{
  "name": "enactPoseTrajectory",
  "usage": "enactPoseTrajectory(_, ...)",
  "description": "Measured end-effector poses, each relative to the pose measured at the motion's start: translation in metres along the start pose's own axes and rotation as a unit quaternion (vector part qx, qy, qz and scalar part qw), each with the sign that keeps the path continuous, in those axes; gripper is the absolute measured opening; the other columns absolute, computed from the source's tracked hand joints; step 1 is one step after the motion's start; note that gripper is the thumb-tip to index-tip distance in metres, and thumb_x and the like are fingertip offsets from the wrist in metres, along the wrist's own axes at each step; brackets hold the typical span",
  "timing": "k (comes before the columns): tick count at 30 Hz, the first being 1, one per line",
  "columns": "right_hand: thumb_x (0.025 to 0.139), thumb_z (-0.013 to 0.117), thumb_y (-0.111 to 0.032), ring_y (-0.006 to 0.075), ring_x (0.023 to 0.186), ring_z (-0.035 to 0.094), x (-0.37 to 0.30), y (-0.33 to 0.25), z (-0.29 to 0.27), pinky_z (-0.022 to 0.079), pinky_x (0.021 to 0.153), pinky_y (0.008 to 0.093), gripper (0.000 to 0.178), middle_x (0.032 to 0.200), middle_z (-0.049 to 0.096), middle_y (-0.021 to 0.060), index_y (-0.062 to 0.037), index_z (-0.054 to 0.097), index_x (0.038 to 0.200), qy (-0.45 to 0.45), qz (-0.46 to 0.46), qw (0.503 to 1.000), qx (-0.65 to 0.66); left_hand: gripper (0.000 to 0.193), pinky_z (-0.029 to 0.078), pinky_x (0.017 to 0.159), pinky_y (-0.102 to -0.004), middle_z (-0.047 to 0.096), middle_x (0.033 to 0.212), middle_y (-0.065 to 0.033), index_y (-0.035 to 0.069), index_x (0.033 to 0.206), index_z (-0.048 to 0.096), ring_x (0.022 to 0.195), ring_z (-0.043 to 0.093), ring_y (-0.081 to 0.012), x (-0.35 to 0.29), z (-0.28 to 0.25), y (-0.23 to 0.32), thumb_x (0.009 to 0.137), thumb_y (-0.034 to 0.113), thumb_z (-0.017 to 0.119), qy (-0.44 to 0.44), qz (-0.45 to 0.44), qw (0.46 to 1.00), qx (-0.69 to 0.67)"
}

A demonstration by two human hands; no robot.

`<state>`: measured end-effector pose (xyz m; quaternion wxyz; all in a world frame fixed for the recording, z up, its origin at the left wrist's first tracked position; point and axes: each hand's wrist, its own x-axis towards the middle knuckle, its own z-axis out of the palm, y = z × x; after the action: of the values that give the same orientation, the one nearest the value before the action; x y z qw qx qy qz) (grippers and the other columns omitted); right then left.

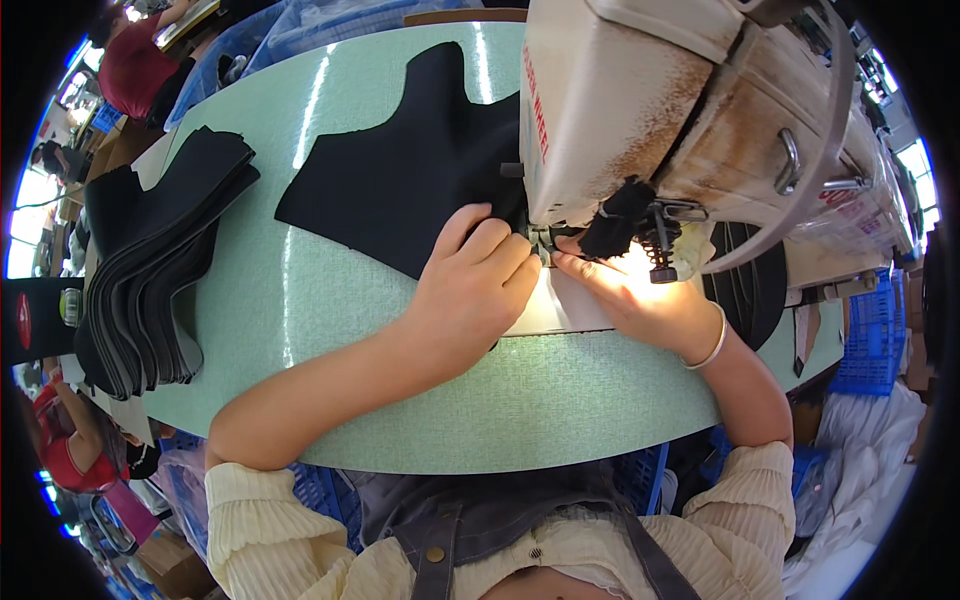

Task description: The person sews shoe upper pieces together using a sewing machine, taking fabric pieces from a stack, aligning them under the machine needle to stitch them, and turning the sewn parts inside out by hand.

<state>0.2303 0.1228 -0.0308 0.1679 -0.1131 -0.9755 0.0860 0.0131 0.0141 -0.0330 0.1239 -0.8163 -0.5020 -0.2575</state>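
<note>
- Black fabric piece (400,185): lay flat on green table (330,320), edge fed under sewing machine (640,110).
- Left hand (470,285): fingers curled, pressed on cloth, steadying it.
- Right hand (640,300): fingertips pinched near the needle; grip unclear.
- Stack of cut pieces (150,270): within left reach.

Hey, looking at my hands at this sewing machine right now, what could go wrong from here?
1. Both the left hand and right hand have fingertips close by the needle area; a slip could likely catch a finger.
2. The black fabric piece spreads loosely across the green table; it might bunch or feed crookedly.
3. The stack of black pieces hangs over the table's left edge and could slide off.
</note>
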Motion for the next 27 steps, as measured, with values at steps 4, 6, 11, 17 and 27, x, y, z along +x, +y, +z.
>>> enactPoseTrajectory(4, 0.081, 0.059, 0.004, 0.0252, 0.103, 0.069, 0.002, -0.004, 0.004, 0.054, 0.092, 0.0338, 0.042, 0.118, 0.07, 0.0105, -0.0048, 0.068, 0.122, 0.024, -0.016, 1.0, 0.001, 0.015, 0.04, 0.107, -0.0447, 0.053, 0.081, -0.0049, 0.0, 0.088, 0.065, 0.086, 0.054, -0.0206, 0.0, 0.006, 0.003, 0.074, 0.005, 0.064, 0.037, 0.011, 0.999, 0.015)
enactPoseTrajectory(6, 0.081, 0.059, 0.004, 0.0251, 0.104, 0.069, 0.003, -0.007, 0.004, 0.054, 0.092, 0.034, 0.043, 0.12, 0.069, 0.0101, -0.0039, 0.068, 0.122, 0.03, -0.002, 0.999, 0.033, 0.015, 0.04, 0.107, -0.0441, 0.053, 0.079, -0.0048, -0.001, 0.088, 0.066, 0.086, 0.054, -0.0205, -0.001, 0.008, 0.003, 0.075, 0.005, 0.064, 0.036, 0.017, 0.999, 0.027)
enactPoseTrajectory(11, 0.082, 0.06, 0.004, 0.0243, 0.106, 0.068, 0.004, -0.009, 0.004, 0.054, 0.091, 0.0338, 0.042, 0.12, 0.069, 0.01, -0.0009, 0.067, 0.122, 0.009, -0.019, 1.0, 0.007, 0.015, 0.041, 0.107, -0.0439, 0.054, 0.078, -0.0049, -0.001, 0.087, 0.065, 0.086, 0.055, -0.0205, 0.0, 0.006, 0.0, 0.073, 0.005, 0.063, 0.03, 0.029, 0.999, 0.006)
enactPoseTrajectory(17, 0.089, 0.06, -0.004, 0.0248, 0.101, 0.063, 0.0, 0.01, -0.005, 0.051, 0.092, 0.0351, 0.028, 0.114, 0.064, 0.0113, -0.0002, 0.061, 0.116, 0.035, 0.188, 0.946, 0.262, 0.013, 0.043, 0.108, -0.0449, 0.054, 0.081, -0.0047, 0.004, 0.083, 0.065, 0.087, 0.056, -0.0213, 0.008, -0.016, -0.027, 0.071, 0.007, 0.062, 0.045, 0.041, 0.998, 0.002)
enactPoseTrajectory(27, 0.094, 0.049, -0.008, 0.0285, 0.122, 0.053, -0.004, 0.008, -0.007, 0.044, 0.106, 0.0377, 0.043, 0.136, 0.052, 0.0161, 0.0005, 0.046, 0.136, -0.068, 0.205, 0.922, 0.323, 0.011, 0.046, 0.091, -0.036, 0.05, 0.079, -0.0049, 0.003, 0.076, 0.059, 0.083, 0.051, -0.0213, 0.007, -0.017, -0.026, 0.066, 0.006, 0.063, -0.05, 0.12, 0.988, -0.088)
